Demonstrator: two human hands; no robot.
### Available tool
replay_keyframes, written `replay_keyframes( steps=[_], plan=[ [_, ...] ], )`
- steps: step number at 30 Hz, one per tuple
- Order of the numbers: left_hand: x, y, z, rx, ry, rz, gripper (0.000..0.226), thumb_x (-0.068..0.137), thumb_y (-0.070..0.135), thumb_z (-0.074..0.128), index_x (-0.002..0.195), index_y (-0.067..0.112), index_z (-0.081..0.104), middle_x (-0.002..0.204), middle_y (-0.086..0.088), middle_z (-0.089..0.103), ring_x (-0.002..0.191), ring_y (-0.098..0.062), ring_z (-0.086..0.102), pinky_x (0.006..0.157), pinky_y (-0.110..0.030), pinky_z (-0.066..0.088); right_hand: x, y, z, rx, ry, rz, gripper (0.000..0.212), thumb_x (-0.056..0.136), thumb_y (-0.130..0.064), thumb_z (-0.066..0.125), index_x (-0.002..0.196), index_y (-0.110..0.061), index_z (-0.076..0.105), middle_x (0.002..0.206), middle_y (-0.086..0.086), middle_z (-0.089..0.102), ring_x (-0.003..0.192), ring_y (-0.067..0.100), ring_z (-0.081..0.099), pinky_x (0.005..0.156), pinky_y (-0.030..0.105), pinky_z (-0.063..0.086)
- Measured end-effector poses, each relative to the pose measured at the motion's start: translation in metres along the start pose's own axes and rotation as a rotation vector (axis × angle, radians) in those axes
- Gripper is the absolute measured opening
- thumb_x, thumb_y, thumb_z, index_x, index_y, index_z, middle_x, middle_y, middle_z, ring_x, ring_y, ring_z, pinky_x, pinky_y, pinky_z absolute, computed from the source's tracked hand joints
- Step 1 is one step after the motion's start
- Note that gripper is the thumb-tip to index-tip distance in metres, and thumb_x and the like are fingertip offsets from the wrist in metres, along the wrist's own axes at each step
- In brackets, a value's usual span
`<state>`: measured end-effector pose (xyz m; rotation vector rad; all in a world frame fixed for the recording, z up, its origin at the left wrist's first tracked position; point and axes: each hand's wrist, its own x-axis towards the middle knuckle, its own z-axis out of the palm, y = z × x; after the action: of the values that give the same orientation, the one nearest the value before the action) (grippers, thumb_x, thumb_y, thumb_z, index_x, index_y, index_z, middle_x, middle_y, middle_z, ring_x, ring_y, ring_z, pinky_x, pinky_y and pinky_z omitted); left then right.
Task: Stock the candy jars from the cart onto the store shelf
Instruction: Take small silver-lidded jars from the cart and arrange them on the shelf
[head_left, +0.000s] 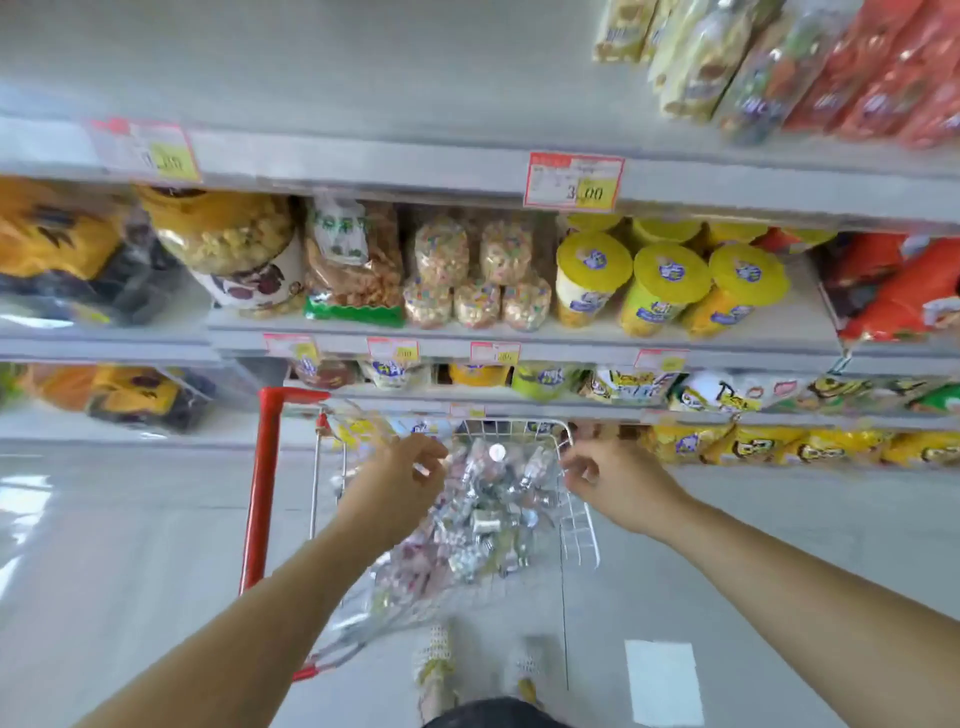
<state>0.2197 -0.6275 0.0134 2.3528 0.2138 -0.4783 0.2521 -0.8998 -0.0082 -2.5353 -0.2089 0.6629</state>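
A wire cart (581, 525) with a red handle (261, 483) stands below me against the shelving. It holds a heap of clear candy jars (483, 514) with pale lids, blurred by motion. My left hand (402, 478) hovers over the left side of the heap with fingers loosely curled and nothing in them. My right hand (605, 475) hangs at the cart's far right rim, fingers loosely curled; whether it touches the wire is unclear. The top shelf (363, 73) above is bare on its left and middle.
The middle shelf (519, 332) carries yellow-lidded tubs (670, 286), small candy jars (475, 275), a snack bag (353, 260) and a popcorn tub (234, 249). Red and yellow packets (810, 62) fill the top right. Lower shelves hold bagged snacks (779, 447). Grey floor lies to the left.
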Motion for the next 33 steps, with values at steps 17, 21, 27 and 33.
replay_keyframes(
  steps=[17,21,27,33],
  plan=[
    [0.002,-0.216,0.162,0.294,-0.379,-0.238,0.039,0.095,0.018,0.056,0.133,0.024,0.052,0.135,-0.003,0.051,0.118,-0.021,0.055,0.099,-0.032,0.046,0.093,0.087,0.278,0.297,-0.477,0.509,0.024,0.1,-0.019,0.049,0.122,-0.012,0.057,0.077,-0.001,0.05,0.058,0.01,0.038,0.049,0.022,0.029],
    [0.012,-0.205,0.165,0.272,-0.373,-0.194,0.039,0.097,0.03,0.055,0.135,0.028,0.05,0.134,-0.002,0.052,0.113,-0.022,0.058,0.097,-0.038,0.049,0.126,0.098,0.307,0.674,-0.294,0.939,0.029,0.098,-0.005,0.047,0.126,-0.004,0.054,0.085,0.01,0.054,0.069,0.02,0.055,0.054,0.029,0.045],
    [0.012,-0.2,0.16,0.244,-0.339,-0.185,0.037,0.098,0.034,0.053,0.135,0.032,0.049,0.135,0.006,0.047,0.113,-0.017,0.057,0.092,-0.037,0.051,0.145,0.103,0.333,0.895,-0.173,1.119,0.011,0.095,-0.013,0.06,0.105,-0.009,0.06,0.099,0.012,0.062,0.088,0.031,0.067,0.067,0.039,0.053],
    [0.01,-0.195,0.158,0.243,-0.286,-0.179,0.035,0.098,0.034,0.053,0.132,0.032,0.05,0.135,0.01,0.047,0.108,-0.016,0.058,0.086,-0.036,0.052,0.134,0.093,0.316,0.975,-0.297,1.133,0.029,0.084,-0.015,0.075,0.109,-0.012,0.06,0.115,0.017,0.06,0.101,0.034,0.059,0.068,0.041,0.057]
  ],
)
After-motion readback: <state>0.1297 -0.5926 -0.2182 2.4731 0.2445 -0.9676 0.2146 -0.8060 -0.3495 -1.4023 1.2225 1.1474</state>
